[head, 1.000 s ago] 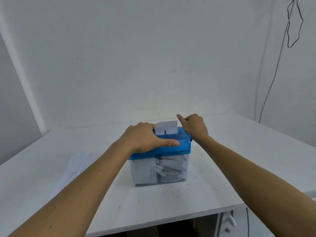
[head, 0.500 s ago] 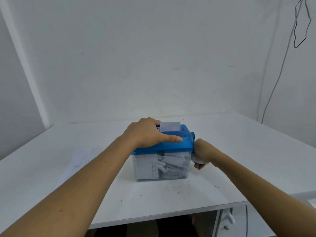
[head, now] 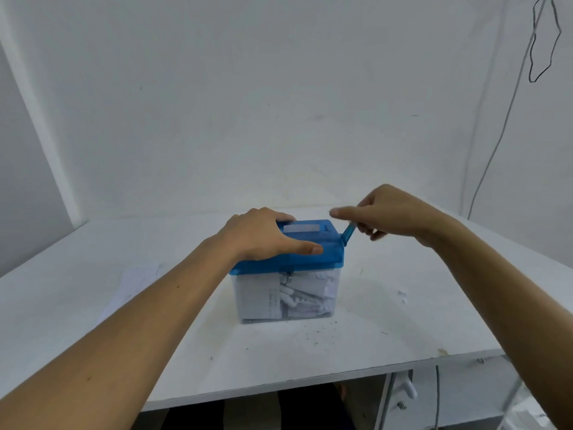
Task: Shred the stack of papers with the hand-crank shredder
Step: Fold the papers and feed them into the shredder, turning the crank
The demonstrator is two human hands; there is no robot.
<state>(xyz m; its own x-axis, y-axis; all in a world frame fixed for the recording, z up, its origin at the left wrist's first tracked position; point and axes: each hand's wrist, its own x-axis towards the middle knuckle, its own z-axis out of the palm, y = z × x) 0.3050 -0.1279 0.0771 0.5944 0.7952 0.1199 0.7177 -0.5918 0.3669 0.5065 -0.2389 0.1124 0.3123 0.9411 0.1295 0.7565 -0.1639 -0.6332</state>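
**Both hands on the shredder, crank tilted up**

The shredder (head: 286,268) stands near the middle of the white table (head: 403,346), square to the viewer. It is a small box in two parts. The lid (head: 313,259) is translucent blue with rounded corners and steps up to a raised block that carries the feed slot. A short white strip of paper (head: 302,228) shows at the slot, lying low across the top. Below the lid is a clear bin (head: 248,305), packed most of the way up with white shreds and folded pieces, some bearing fine print.

The left hand (head: 263,234) grips the lid from 9 o'clock, its fingers curled over the far edge and its thumb laid along the front of the raised block. At the 3 o'clock side of the lid, the blue crank (head: 348,234) slants up toward 1 o'clock. The right hand (head: 390,212) holds its upper end in curled fingers, with the forefinger pointing toward 9 o'clock above the lid.

Loose papers (head: 136,283) lie flat on the table at 9 o'clock from the shredder, apart from it. A few white scraps (head: 402,295) lie at 3 o'clock, and dark specks dot the table at 5 o'clock.
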